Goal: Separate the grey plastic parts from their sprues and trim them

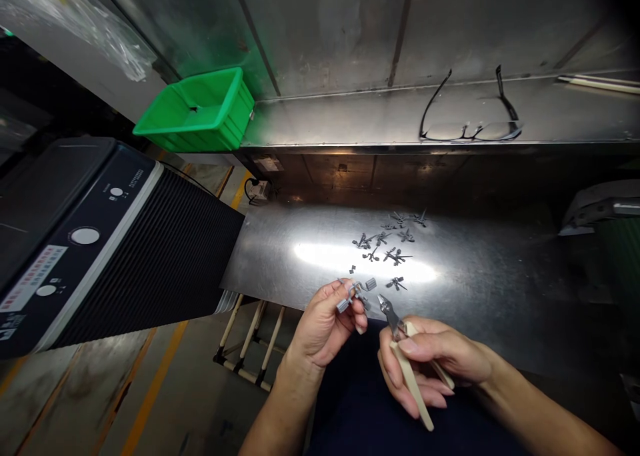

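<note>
My left hand (327, 321) pinches a small grey molded plastic piece (370, 284) with ribbed ends, held over the front edge of the metal table (280, 249). In my right hand (430, 356) is a pair of nippers (411, 379) with cream handles. Their metal jaws point up and left, close to the grey piece but apart from it. Several similar dark grey plastic pieces (397, 256) lie scattered on the table beyond my hands. A tiny dark scrap (353, 269) rests just past my left fingers.
A green bin (200, 113) stands at the left end of the upper metal shelf (330, 123). Eyeglasses (467, 131) lie farther right on that shelf. To the left is a large black machine (125, 243) with white knobs. A pipe-framed rack (255, 343) sits below the table.
</note>
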A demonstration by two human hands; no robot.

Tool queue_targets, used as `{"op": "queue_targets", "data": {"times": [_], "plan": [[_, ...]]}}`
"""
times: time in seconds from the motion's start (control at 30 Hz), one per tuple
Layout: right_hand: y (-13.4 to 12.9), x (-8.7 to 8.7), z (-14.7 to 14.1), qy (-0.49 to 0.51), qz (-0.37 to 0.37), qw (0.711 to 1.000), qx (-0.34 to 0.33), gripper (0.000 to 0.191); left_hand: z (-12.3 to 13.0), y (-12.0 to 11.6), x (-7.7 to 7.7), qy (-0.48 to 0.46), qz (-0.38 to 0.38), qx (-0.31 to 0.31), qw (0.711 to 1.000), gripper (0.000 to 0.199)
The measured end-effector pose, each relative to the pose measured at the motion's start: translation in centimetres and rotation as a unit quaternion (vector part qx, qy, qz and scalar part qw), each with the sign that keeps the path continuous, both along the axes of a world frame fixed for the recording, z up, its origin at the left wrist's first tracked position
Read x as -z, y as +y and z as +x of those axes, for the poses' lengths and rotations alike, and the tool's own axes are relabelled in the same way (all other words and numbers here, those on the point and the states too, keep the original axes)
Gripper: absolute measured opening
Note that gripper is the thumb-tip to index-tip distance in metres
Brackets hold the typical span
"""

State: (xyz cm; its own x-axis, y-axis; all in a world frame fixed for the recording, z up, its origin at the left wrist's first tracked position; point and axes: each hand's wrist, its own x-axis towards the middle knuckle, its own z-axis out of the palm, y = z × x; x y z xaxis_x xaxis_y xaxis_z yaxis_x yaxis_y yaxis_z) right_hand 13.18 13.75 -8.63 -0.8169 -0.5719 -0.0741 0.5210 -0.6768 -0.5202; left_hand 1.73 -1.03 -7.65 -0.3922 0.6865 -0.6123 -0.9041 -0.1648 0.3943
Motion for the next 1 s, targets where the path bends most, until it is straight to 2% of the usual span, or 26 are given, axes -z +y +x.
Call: {"op": "queue_targets", "data": {"times": [0.53,0.77,1.0], "plan": [[-0.69,0.47,-0.04,-0.003,-0.038,0.999,-0.028,0.035,0.29,-0.80,0.03,-0.032,0.060,-0.013,0.998,0.033],[-1.00,0.78,-0.04,-0.012,-0.078,0.996,-0.039,0.038,0.49,-0.76,0.23,-0.014,0.092,-0.003,0.996,0.019],[-0.88,1.01,-0.07,-0.015,-0.073,0.996,-0.047,0.039,0.58,-0.76,0.03,-0.013,0.091,0.006,0.996,0.018]]}}
